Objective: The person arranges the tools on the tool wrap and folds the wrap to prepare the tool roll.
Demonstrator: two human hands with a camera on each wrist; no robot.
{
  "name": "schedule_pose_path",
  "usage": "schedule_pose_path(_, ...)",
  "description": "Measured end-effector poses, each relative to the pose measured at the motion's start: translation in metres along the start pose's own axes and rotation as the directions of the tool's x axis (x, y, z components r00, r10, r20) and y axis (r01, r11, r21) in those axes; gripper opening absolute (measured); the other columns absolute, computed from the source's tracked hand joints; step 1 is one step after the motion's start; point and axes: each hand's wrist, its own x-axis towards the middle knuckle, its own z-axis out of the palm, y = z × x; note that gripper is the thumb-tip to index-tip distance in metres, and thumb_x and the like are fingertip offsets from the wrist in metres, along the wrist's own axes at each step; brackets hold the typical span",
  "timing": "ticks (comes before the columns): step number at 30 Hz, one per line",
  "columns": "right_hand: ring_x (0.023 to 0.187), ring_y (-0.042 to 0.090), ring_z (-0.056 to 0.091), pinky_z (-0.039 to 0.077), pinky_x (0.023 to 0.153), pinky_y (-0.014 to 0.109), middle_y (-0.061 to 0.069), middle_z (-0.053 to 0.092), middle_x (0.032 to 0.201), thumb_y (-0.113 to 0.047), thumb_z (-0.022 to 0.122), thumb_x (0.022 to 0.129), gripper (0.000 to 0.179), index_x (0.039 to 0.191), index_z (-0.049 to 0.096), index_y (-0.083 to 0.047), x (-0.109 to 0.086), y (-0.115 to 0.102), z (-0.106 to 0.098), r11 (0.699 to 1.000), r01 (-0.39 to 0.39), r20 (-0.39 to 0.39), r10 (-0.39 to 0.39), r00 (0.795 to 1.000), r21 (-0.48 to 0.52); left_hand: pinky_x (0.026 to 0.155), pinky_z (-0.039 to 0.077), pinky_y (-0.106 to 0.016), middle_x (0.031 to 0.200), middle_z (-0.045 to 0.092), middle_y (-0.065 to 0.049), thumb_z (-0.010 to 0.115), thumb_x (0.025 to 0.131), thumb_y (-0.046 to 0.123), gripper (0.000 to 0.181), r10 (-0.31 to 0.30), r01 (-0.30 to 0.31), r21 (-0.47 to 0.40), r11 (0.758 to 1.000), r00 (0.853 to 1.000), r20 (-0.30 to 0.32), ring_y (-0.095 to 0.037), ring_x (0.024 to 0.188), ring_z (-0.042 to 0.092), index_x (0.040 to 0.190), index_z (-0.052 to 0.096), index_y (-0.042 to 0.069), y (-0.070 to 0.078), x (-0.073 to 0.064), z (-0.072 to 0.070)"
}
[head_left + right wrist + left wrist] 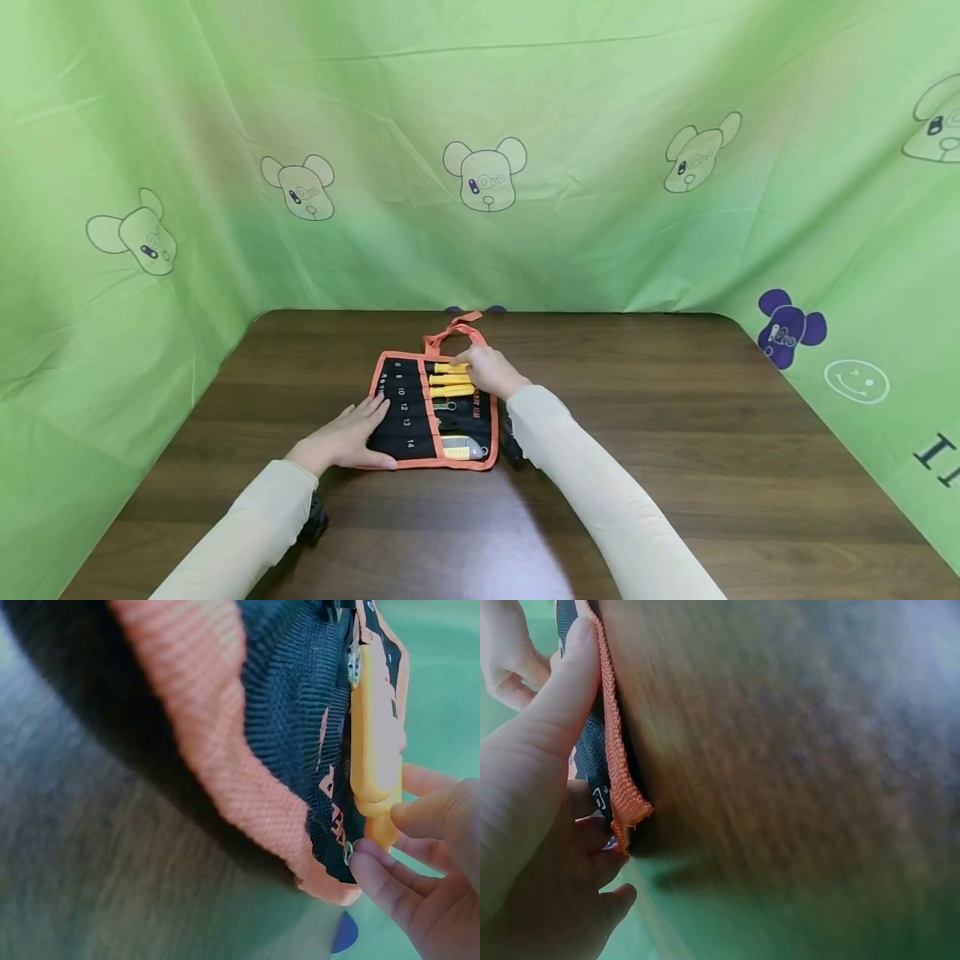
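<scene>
A black tool pouch [401,429] with orange edging lies unrolled on the table, sizes printed on its left part. My left hand [348,437] rests on its left side, fingers spread and thumb [574,667] along the near orange edge. Three yellow handles [452,391] lie side by side in the pouch's far slots. At the right end of the farthest yellow screwdriver-like handle [380,831], my right hand [491,372] pinches with thumb and fingers. Nearer me in the pouch are a small ring-ended metal tool [447,406] and a grey-and-yellow utility knife [462,448].
An orange tie strap [457,327] extends from the pouch's far edge onto the brown wooden table [637,433]. Green cloth [585,242] with printed bear heads hangs behind the table and at both sides.
</scene>
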Motion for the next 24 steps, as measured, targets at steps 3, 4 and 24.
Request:
schedule_pose_path(3,0.061,0.017,0.042,0.030,0.048,0.024,0.013,0.058,0.115,0.011,0.043,0.088,0.042,0.118,0.064,-0.010,0.001,-0.003,0.001,1.000,-0.007,0.022,0.007,1.000,0.011,0.107,0.012,-0.049,0.150,0.014,-0.020,0.065,0.074,0.059,0.103,-0.001,0.001,-0.004,1.000,1.000,0.005,-0.033,0.137,0.011,0.144,0.021,-0.002,0.000,-0.001,-0.001)
schedule_pose_path(4,0.061,0.016,0.042,0.031,0.048,0.024,0.014,0.057,0.113,0.010,0.042,0.089,0.043,0.121,0.063,-0.010,0.001,-0.004,0.001,1.000,-0.004,0.033,0.003,0.999,0.009,0.107,0.012,-0.049,0.149,0.014,-0.021,0.065,0.074,0.059,0.103,0.001,-0.001,-0.005,1.000,1.000,0.004,-0.034,0.136,0.011,0.144,0.021,-0.002,0.000,-0.001,-0.001)
schedule_pose_path(24,0.096,0.025,0.055,0.046,0.076,0.037,0.011,0.057,0.117,-0.009,0.059,0.090,0.034,0.124,0.057,-0.003,-0.041,-0.015,-0.006,0.975,0.156,-0.181,-0.127,0.975,0.156,0.106,0.018,-0.049,0.148,0.017,-0.024,0.062,0.079,0.056,0.093,0.062,-0.058,0.100,0.993,0.997,-0.043,-0.038,0.135,0.015,0.141,0.029,-0.006,0.009,-0.011,-0.002)
